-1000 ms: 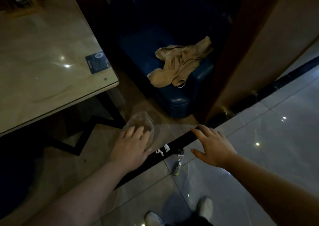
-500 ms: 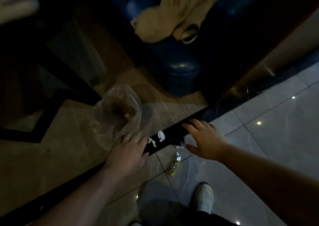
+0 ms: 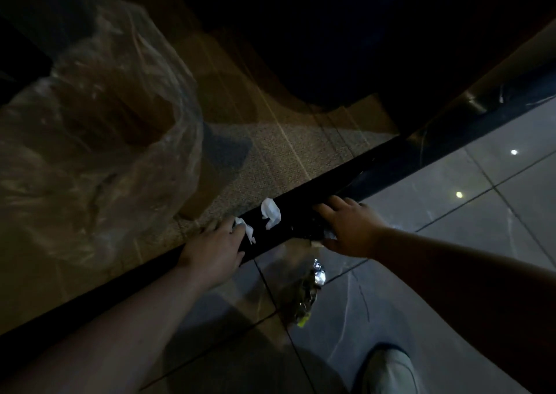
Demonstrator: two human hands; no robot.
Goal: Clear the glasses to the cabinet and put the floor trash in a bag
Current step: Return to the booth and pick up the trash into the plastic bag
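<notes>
- Scene dim; the head camera looks steeply down at a floor seam: a black threshold strip [image 3: 346, 180] runs diagonally between woven carpet [image 3: 270, 159] on the far side and glossy grey tiles [image 3: 481, 213] on the near side.
- Left hand [image 3: 213, 246]: palm down at the carpet edge of the strip, fingers reaching forward. A small white paper scrap [image 3: 245, 229] lies at its fingertips, in contact. Cannot tell whether the fingers pinch it or only rest on it.
- Right hand [image 3: 349, 228]: palm down over the strip, fingers spread and extended forward. A pale bit of litter [image 3: 329, 235] shows under the thumb side; grip not discernible.
- Second white crumpled tissue [image 3: 270, 213] lies on the strip between the two hands, touched by neither.
- Crumpled foil wrapper [image 3: 307, 291], silver with a yellow-green tip, lies on the tiles just on the near side of the strip, below the right hand, untouched.
- Clear plastic bag [image 3: 99, 140] sits on the carpet at left, mouth open, well filling the left part of the view; near the left hand, not held.
- One light-coloured shoe [image 3: 388, 369] on the tiles at bottom edge.
</notes>
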